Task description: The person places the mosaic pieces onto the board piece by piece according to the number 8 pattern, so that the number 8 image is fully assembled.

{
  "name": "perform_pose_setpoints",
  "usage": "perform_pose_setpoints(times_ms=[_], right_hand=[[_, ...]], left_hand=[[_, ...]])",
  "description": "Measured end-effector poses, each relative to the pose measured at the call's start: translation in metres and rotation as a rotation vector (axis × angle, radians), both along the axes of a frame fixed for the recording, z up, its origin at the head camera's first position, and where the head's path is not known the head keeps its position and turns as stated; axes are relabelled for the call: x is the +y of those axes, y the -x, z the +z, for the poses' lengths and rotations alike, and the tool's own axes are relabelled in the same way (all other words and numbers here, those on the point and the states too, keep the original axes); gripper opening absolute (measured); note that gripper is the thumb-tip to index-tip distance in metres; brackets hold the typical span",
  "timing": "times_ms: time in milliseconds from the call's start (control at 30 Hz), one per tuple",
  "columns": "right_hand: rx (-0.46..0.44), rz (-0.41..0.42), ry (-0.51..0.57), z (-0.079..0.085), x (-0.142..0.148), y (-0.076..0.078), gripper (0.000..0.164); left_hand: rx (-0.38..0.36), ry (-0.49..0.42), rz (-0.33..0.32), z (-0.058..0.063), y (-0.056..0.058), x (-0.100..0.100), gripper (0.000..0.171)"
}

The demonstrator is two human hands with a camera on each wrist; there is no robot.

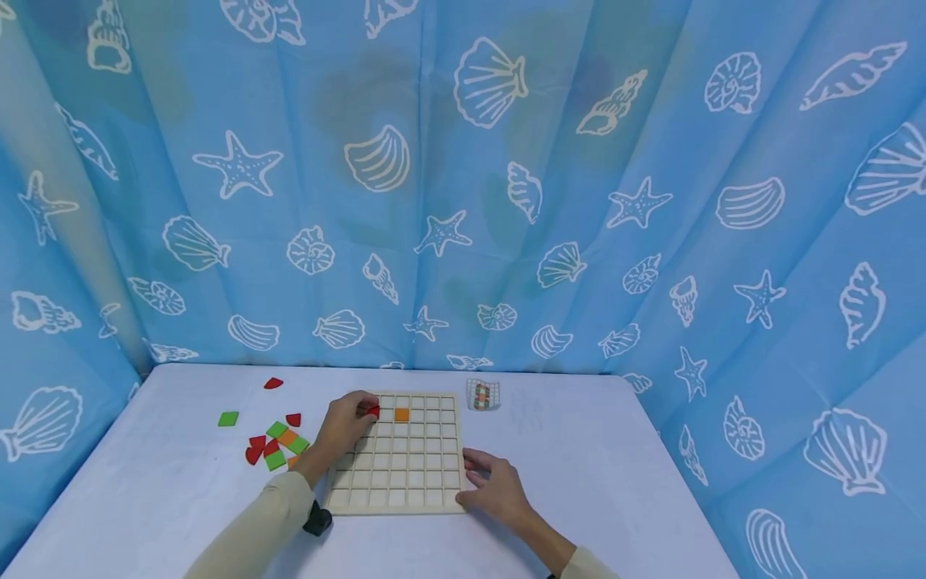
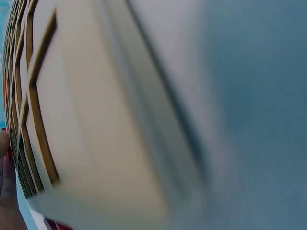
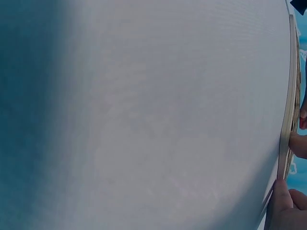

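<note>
A pale wooden grid board lies on the white table. My left hand reaches over its far left corner and pinches a red piece at one of the cells there. An orange square tile sits in a cell of the far part of the board. At the board's right edge, my right hand holds the rim between thumb and fingers. The left wrist view shows the board's side close up, with part of the left hand at the frame's edge. Fingers touch the rim in the right wrist view.
Left of the board lie loose green, orange and red pieces, partly behind the left forearm. A green piece and a red piece lie farther out. A small patterned card is behind the board's right corner. A blue shell-print curtain surrounds the table.
</note>
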State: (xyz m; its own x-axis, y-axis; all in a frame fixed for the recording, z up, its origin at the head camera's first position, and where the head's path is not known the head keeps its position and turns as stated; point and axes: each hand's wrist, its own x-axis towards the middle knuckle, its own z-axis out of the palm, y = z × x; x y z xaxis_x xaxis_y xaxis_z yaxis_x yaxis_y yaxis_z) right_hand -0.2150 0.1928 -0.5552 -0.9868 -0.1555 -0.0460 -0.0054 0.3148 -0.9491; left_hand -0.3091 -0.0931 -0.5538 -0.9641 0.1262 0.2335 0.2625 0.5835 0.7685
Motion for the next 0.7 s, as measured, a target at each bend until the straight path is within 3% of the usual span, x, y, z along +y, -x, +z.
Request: perform_pose_setpoints(times_ms=[300,533,700], right_hand=[[0.0,0.015,0.014,-0.003,0.002,0.0,0.075],[0.014,0.017,0.025,-0.004,0.004,0.001,0.075],[0.012,0.036,0.051,0.0,0.003,0.0,0.075]], left_hand=[[0.01,0.016,-0.021,0.001,0.003,0.019,0.025],[0.04,0.032,-0.053,-0.002,0.005,0.021,0.026],[0.032,0.053,-0.038,0.0,0.004,0.022,0.028]])
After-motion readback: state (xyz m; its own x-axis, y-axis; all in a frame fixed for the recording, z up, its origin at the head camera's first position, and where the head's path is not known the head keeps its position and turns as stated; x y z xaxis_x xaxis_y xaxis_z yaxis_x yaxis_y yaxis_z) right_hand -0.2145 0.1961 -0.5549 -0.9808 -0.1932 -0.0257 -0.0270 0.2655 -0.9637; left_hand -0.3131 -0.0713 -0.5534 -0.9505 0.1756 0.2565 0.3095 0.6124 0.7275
